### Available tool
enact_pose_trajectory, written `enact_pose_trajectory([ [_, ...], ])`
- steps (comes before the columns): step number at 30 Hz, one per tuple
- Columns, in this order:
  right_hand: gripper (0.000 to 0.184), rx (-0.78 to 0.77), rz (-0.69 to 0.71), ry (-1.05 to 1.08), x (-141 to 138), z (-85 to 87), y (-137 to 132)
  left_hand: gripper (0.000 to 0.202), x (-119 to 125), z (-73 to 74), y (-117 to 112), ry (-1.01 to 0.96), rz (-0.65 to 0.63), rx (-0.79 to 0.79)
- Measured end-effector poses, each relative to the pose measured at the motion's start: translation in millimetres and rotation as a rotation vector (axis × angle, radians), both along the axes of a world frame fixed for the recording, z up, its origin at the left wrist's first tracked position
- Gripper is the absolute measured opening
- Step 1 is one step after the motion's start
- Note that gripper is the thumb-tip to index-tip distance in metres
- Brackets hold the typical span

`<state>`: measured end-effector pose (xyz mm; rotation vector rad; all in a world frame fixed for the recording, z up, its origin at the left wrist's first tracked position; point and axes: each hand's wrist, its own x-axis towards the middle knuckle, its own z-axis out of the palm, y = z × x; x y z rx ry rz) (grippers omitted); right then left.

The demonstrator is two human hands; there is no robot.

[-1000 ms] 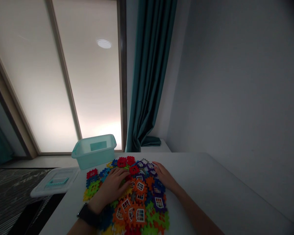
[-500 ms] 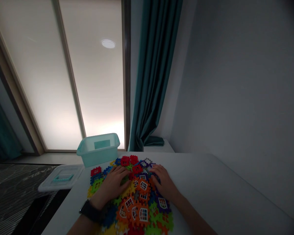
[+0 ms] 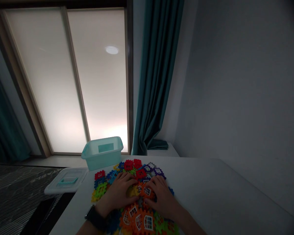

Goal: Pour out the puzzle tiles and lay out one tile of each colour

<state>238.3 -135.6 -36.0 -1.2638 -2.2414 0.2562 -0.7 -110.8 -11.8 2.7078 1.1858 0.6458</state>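
A heap of interlocking plastic building tiles (image 3: 137,195) in red, blue, green, yellow, orange and purple lies on the white table, and many tiles have small window frames. My left hand (image 3: 117,192) rests on the heap's middle with its fingers spread, next to a yellow tile (image 3: 133,191). A black watch (image 3: 96,217) circles that wrist. My right hand (image 3: 161,199) lies on the heap with its fingers apart, beside an orange window tile (image 3: 147,191). The hands nearly meet, and the tiles beneath them are hidden.
A translucent aqua plastic bin (image 3: 102,153) stands behind the heap at the table's far edge. Its clear lid (image 3: 66,180) lies at the table's left edge. The white table (image 3: 210,192) extends right of the heap, beneath a grey wall. Beyond are a teal curtain (image 3: 156,78) and a bright window (image 3: 98,81).
My hands have moved closer together over the heap, with the right hand drawn inward and toward me. The tiles between them have shifted. The whole view has tilted slightly.
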Motion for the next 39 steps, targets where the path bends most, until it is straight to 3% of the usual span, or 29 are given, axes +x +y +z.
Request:
enact_pose_trajectory([
  [10, 0.038, -0.076, 0.022, 0.098, -2.2, -3.0, -0.1, 0.035, -5.8, 2.2, 3.9, -0.054, 0.042, -0.004],
  [16, 0.040, -0.113, 0.019, 0.114, -0.1, -6.8, 1.7, 0.028, -24.6, -1.4, 17.6, -0.058, 0.139, 0.006],
  [19, 0.037, -0.137, 0.018, 0.104, 0.8, -8.5, 3.0, 0.028, -35.4, 1.6, 21.1, -0.076, 0.151, -0.050],
  [24, 0.034, -0.164, 0.022, 0.093, 0.3, -6.4, 2.8, 0.036, -40.0, 6.4, 17.0, -0.083, 0.062, -0.177],
  [31, 0.033, -0.150, 0.031, 0.084, -0.7, -3.0, 2.5, 0.041, -38.4, 0.0, 18.4, -0.128, 0.067, -0.277],
  [39, 0.035, -0.073, 0.034, 0.095, 0.2, -4.8, 1.8, 0.036, -22.8, -1.9, 14.8, -0.166, 0.032, -0.104],
])
